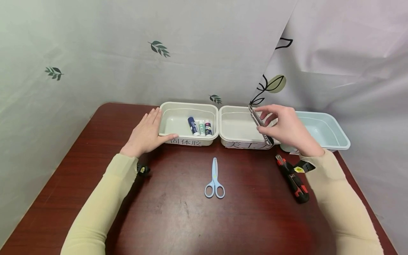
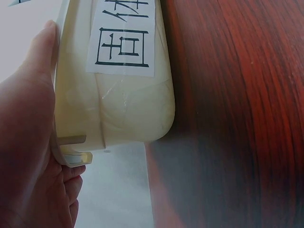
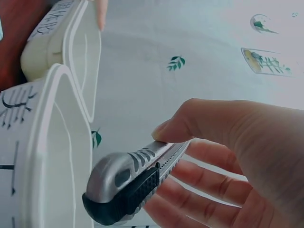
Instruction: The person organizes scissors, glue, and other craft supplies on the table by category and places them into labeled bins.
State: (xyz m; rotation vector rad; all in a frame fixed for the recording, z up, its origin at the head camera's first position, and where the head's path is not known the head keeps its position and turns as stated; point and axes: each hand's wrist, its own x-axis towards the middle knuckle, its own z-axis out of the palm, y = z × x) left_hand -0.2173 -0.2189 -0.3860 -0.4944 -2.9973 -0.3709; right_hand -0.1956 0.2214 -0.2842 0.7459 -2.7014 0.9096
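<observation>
My right hand (image 1: 283, 125) pinches a silver and black utility knife (image 1: 259, 124) between thumb and fingers, over the middle white bin (image 1: 234, 124). In the right wrist view the utility knife (image 3: 137, 175) slants above that bin's rim, its black slider facing the camera. My left hand (image 1: 146, 132) rests on the left white bin (image 1: 169, 120), straight fingers along its left side and thumb over the front rim. Inside lie three glue sticks: a blue one (image 1: 193, 125), a green and white one (image 1: 202, 128) and a dark one (image 1: 208, 128).
Light blue scissors (image 1: 214, 180) lie on the dark red table (image 1: 178, 219), points away from me. A black and red utility knife (image 1: 293, 180) lies near my right forearm. At the right stands a pale blue bin (image 1: 325, 129), partly behind my right hand. A patterned curtain (image 1: 191, 63) hangs behind.
</observation>
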